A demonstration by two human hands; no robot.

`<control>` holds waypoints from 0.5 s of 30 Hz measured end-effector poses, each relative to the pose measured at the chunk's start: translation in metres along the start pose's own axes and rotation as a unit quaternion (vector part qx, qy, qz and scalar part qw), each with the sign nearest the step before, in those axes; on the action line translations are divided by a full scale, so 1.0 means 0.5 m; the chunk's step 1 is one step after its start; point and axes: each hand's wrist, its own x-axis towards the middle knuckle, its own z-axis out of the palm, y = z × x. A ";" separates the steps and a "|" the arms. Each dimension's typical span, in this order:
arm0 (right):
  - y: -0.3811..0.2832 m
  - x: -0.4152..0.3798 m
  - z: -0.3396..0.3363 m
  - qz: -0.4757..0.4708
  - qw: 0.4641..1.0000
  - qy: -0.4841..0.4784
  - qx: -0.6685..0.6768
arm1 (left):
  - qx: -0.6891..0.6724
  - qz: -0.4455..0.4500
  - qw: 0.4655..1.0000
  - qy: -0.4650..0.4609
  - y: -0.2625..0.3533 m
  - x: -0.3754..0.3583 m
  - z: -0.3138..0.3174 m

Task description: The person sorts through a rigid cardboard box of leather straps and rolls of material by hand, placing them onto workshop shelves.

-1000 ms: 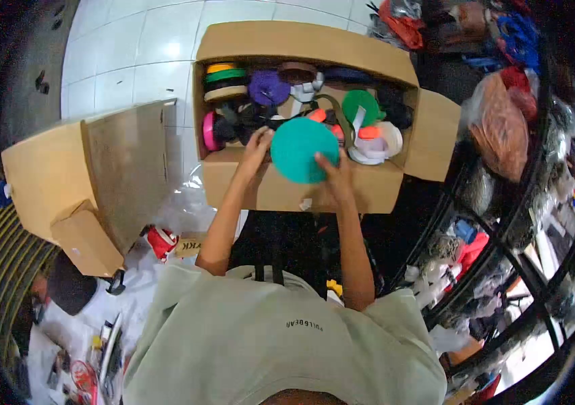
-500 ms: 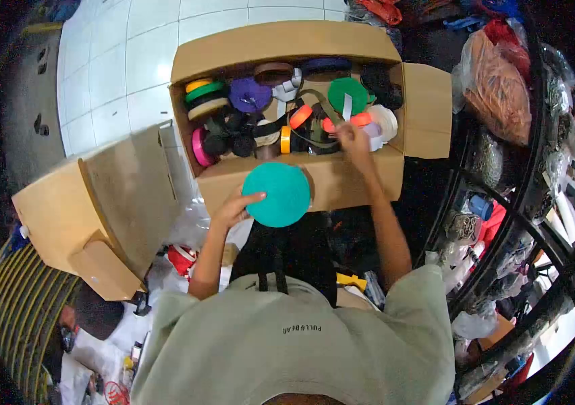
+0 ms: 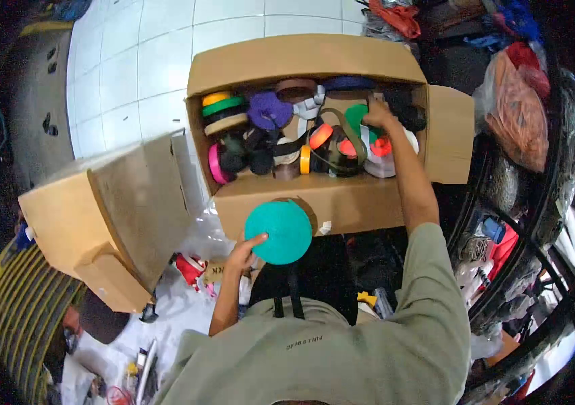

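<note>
My left hand [image 3: 241,254] grips a flat round teal roll [image 3: 279,233] by its left edge, in front of an open cardboard box [image 3: 308,197]. Inside the box, at the right, my right hand [image 3: 378,113] is beside a green roll [image 3: 354,116]; its fingertips are hard to make out. Other rolls fill the box: a purple one [image 3: 270,110], a pink one [image 3: 216,164], orange ones and several black ones. An olive strap [image 3: 353,144] loops over the rolls near the middle.
An opened cardboard piece [image 3: 135,199] stands to the left on the white tiled floor [image 3: 166,67]. On the right are a dark metal rack [image 3: 537,246] and plastic-wrapped goods [image 3: 513,118]. A red and white item [image 3: 191,268] lies near my left arm.
My right hand has moved from the strap to the upper right of the box, beside the green roll. The view has shifted, and the teal roll is still in my left hand.
</note>
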 end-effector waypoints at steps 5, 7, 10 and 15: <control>-0.055 -0.080 -0.083 -0.135 0.979 -0.119 -0.095 | -0.022 -0.004 1.000 0.001 -0.020 0.025 0.001; -0.071 -0.096 -0.070 -0.138 0.982 -0.093 -0.088 | -0.008 0.002 1.000 0.007 0.020 0.000 0.050; -0.084 -0.149 -0.041 -0.139 0.990 0.012 -0.021 | -0.004 0.061 0.998 -0.016 0.023 0.003 0.071; -0.137 -0.303 -0.040 -0.065 0.992 0.095 0.051 | 0.061 0.106 0.991 0.045 0.016 0.021 0.068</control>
